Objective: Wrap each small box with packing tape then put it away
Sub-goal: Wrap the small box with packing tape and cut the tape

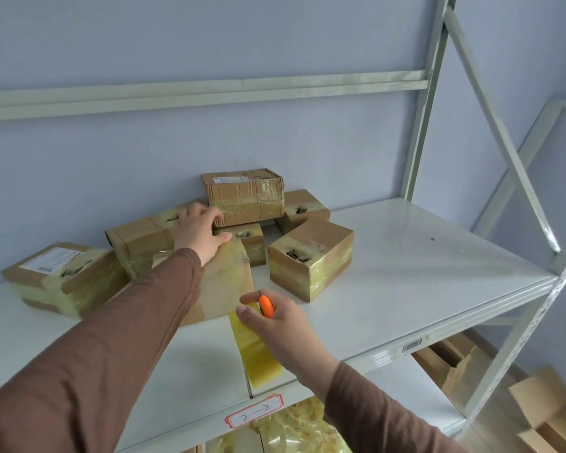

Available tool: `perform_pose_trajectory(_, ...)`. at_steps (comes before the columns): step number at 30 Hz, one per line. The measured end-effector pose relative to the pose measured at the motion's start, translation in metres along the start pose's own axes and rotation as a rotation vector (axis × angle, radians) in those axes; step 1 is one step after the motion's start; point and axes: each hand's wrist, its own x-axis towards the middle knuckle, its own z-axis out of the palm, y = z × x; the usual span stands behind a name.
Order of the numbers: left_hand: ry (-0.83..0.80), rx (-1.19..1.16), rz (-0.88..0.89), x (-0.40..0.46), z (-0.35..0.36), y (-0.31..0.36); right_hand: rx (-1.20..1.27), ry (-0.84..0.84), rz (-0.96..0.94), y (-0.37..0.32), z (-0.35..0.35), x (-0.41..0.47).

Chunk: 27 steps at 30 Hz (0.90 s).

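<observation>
Resting on the white shelf (406, 256): seven small cardboard boxes, all banded with yellowish tape, listed left to right against the box in work (223, 282).

1. Flat labelled box (62, 276), far left of it, at the shelf's front.
2. Long box (141, 237), just behind and left of it, touching it.
3. Box in work, near the shelf's front edge. Left hand (200, 233) lies on its far top edge, fingers fairly straight and pressing, thumb out to the right.
4. Small box (252, 240), directly behind it, partly hidden.
5. Labelled box (245, 197), stacked above the small box, rearmost and highest.
6. Box by the wall (304, 207), behind and to the right.
7. Box with a torn top (311, 259), just right of it, standing apart.

One strip of yellow tape (255, 351) runs from the box in work toward the shelf front. Right hand (275, 325) pinches this strip at its upper end and grips one small orange cutter (266, 306); the blade is probably at the tape, though too small to confirm.
</observation>
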Motion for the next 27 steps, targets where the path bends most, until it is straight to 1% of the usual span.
perform_pose_trajectory(1, 0.009, 0.051, 0.09, 0.001, 0.0, 0.005, -0.002, -0.001, -0.001, 0.001, 0.0, 0.0)
perform_pose_trajectory(2, -0.028, 0.064, 0.142, 0.001, 0.0, 0.008, -0.005, -0.003, -0.001, 0.001, 0.0, 0.001)
perform_pose_trajectory(3, -0.093, 0.062, 0.15, 0.001, 0.001, 0.01, -0.005, -0.005, 0.002, 0.002, 0.0, 0.001)
perform_pose_trajectory(4, -0.185, 0.025, 0.124, 0.001, 0.001, 0.009, -0.002, -0.007, 0.006, 0.003, 0.0, 0.001)
perform_pose_trajectory(6, -0.339, -0.123, 0.03, 0.002, 0.0, 0.006, 0.004, -0.012, 0.013, 0.005, 0.0, 0.002)
perform_pose_trajectory(8, -0.433, -0.207, -0.082, 0.002, -0.003, 0.006, 0.005, -0.014, 0.02, 0.009, 0.001, 0.002)
perform_pose_trajectory(12, -0.61, -0.125, -0.204, 0.006, -0.01, 0.011, 0.002, -0.002, 0.024, 0.015, -0.001, 0.003)
perform_pose_trajectory(15, -0.666, -0.12, -0.29, 0.005, -0.01, 0.004, 0.039, 0.006, 0.03, 0.015, -0.008, 0.008)
perform_pose_trajectory(17, -0.623, -0.126, -0.292, 0.003, -0.005, 0.003, 0.059, 0.0, 0.041, 0.015, -0.012, 0.011)
perform_pose_trajectory(19, -0.54, -0.087, -0.267, -0.001, -0.002, 0.005, 0.054, -0.007, 0.046, 0.017, -0.016, 0.014)
perform_pose_trajectory(20, -0.461, -0.048, -0.245, -0.005, -0.002, 0.006, 0.055, -0.011, 0.053, 0.018, -0.018, 0.016)
perform_pose_trajectory(21, -0.347, -0.005, -0.213, -0.009, -0.003, 0.007, 0.064, -0.012, 0.065, 0.02, -0.02, 0.016)
perform_pose_trajectory(23, -0.067, 0.032, -0.106, -0.021, -0.009, 0.008, 0.098, -0.012, 0.084, 0.022, -0.023, 0.017)
perform_pose_trajectory(24, 0.045, -0.004, -0.049, -0.027, -0.013, 0.008, 0.112, -0.012, 0.09, 0.022, -0.024, 0.016)
perform_pose_trajectory(25, 0.101, -0.069, 0.008, -0.032, -0.017, 0.006, 0.127, -0.013, 0.094, 0.023, -0.024, 0.016)
perform_pose_trajectory(26, 0.076, -0.131, 0.059, -0.036, -0.022, 0.004, 0.144, -0.015, 0.096, 0.024, -0.025, 0.015)
perform_pose_trajectory(27, -0.024, -0.159, 0.09, -0.039, -0.029, 0.0, 0.158, -0.018, 0.096, 0.024, -0.026, 0.015)
